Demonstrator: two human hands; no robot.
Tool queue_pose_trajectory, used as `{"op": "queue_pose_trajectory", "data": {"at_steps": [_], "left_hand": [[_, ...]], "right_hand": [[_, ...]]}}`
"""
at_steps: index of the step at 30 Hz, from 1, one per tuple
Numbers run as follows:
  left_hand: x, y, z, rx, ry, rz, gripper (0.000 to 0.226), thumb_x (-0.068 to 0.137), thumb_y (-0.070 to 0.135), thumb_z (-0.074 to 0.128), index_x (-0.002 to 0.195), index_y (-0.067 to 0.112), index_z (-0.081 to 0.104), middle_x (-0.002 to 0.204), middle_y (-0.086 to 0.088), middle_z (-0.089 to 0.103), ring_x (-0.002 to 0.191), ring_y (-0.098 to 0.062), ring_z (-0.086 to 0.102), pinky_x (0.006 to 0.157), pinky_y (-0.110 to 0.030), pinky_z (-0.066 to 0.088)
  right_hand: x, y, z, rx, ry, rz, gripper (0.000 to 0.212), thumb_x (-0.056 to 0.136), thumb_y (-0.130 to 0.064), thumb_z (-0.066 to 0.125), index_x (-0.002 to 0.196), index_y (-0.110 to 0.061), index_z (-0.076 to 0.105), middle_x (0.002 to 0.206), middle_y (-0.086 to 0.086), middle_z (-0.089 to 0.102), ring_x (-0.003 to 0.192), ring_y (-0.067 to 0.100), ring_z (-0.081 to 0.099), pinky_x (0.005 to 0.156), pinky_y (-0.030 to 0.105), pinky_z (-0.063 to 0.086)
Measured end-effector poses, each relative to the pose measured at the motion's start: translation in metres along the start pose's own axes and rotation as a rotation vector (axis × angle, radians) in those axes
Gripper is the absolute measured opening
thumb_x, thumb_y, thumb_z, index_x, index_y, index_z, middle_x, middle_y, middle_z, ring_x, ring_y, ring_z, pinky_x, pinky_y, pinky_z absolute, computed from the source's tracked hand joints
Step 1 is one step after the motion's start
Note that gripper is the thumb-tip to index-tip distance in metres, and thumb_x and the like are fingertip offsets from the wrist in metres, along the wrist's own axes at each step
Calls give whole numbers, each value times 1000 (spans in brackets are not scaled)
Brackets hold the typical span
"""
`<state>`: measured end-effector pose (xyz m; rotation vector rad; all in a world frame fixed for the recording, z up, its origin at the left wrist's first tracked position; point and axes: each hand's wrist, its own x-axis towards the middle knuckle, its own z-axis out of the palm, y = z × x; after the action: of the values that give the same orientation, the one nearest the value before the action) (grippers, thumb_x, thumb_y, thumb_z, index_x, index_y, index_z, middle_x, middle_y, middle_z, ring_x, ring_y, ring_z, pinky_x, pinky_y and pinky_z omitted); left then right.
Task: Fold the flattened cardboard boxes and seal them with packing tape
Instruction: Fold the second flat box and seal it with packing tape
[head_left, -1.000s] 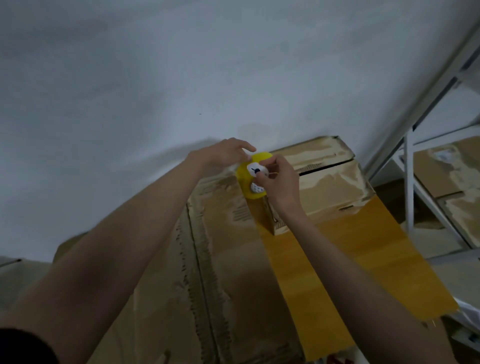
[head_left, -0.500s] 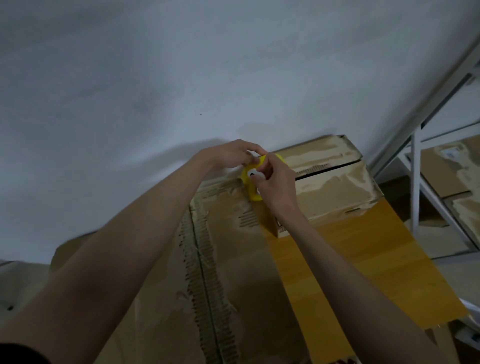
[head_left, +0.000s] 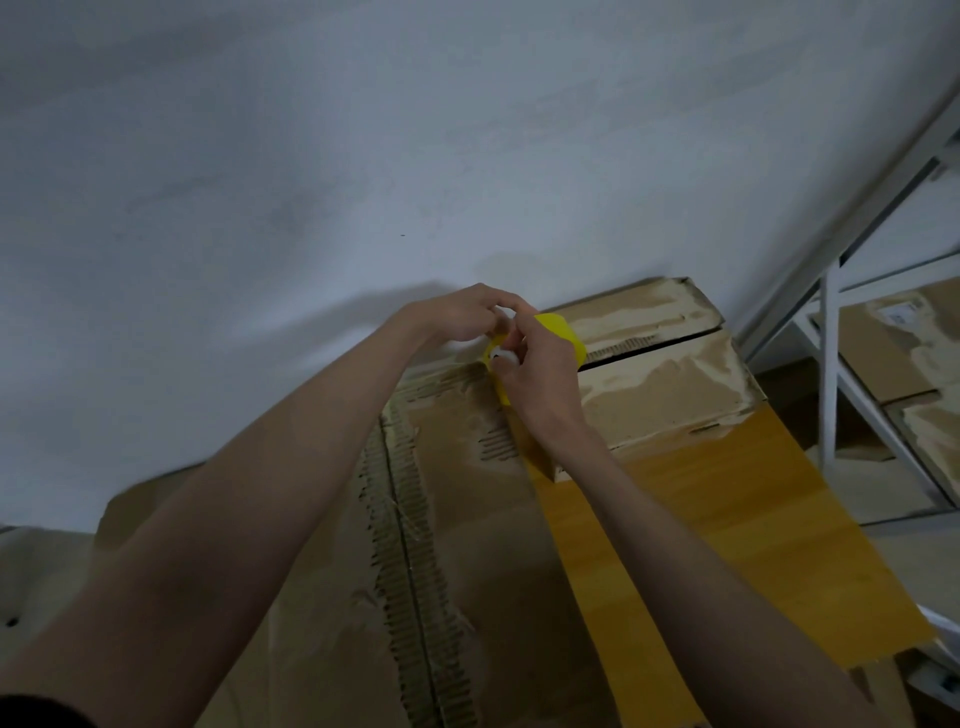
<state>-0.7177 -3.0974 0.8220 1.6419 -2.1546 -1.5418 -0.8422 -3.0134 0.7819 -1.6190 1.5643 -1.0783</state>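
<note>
Yellow tape roll (head_left: 563, 335) above torn-faced cardboard box (head_left: 467, 519); smaller box (head_left: 670, 384) behind

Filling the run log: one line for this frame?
stage: picking at tape end | left hand: on yellow tape roll | right hand: holds roll | large box: seam untaped

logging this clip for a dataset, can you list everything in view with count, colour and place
tape roll: 1, yellow, held up between both hands above the boxes
large cardboard box: 1, brown with torn seam strip, centre foreground under the arms
smaller cardboard box: 1, brown with pale torn patches, flaps shut but a gap between them, behind the right wrist by the wall
wooden board: 1, orange-yellow, under the smaller box, running to lower right
metal shelf rack: 1, white-grey, right edge
cardboard on the shelf: at least 2 pieces, brown, on the shelf at right
wall: 1, grey-white, upper frame
left hand: 1, holds the roll's far side
right hand: 1, fingers curled at the roll's near side
</note>
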Motion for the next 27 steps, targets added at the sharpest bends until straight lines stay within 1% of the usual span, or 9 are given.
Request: {"op": "queue_pose_trajectory", "data": {"at_steps": [5,9,11,14,17,19,22,24,27], "left_hand": [[0,2,0,23,-5,15,54,90,-15,33,130,7,61,123,-22,65,120,-33,58,107,-46,43],[4,2,2,27,-4,7,47,96,-7,36,132,10,61,124,-19,65,118,-30,59,107,-41,44],[5,0,3,21,12,3,41,99,-1,41,132,12,62,124,-16,65,114,-26,59,105,-37,45],[9,-4,6,27,20,6,34,102,11,48,132,17,63,123,-8,63,121,-22,54,102,-38,43],[12,-7,8,36,-14,11,33,103,25,54,135,21,60,135,-3,59,128,-20,51,106,-38,44],[14,-6,9,11,-27,18,30,102,26,55,131,23,61,136,-4,58,124,-20,54,103,-36,47],[16,-4,12,-31,2,39,19,100,22,60,118,19,60,117,-7,64,104,-16,62,84,-27,52],[16,-2,13,-36,20,51,14,98,21,62,109,16,54,101,-4,66,90,-11,61,72,-20,49],[12,2,15,-54,42,44,16,97,20,64,104,16,49,90,2,68,82,-6,60,72,-21,47]], "right_hand": [[3,-3,-6,-21,-63,40,51,76,1,64,66,-39,33,59,-14,45,53,0,48,49,28,27],[3,0,-21,-136,-230,60,31,74,1,62,68,-24,46,61,-13,45,57,12,45,53,32,28],[1,4,-31,-185,-316,69,18,74,1,63,72,-13,51,64,1,55,64,24,53,55,34,35],[9,8,-49,-153,-276,180,14,74,-5,65,79,-9,53,79,14,64,74,30,65,63,43,51],[27,20,-62,-153,-180,213,21,73,-3,60,87,-11,46,88,8,56,76,28,57,56,38,42],[37,30,-64,-302,-234,135,33,78,-4,62,107,-11,47,105,9,48,85,32,55,61,35,40],[45,42,-64,-582,-459,85,80,76,-20,79,144,-26,38,136,13,33,105,39,60,78,41,47],[49,46,-62,-673,-484,45,88,69,-26,87,145,-30,42,135,10,30,102,37,61,79,41,49],[53,47,-64,-694,-448,-44,73,67,-26,89,132,-24,56,126,6,37,96,32,62,77,40,51]]}}
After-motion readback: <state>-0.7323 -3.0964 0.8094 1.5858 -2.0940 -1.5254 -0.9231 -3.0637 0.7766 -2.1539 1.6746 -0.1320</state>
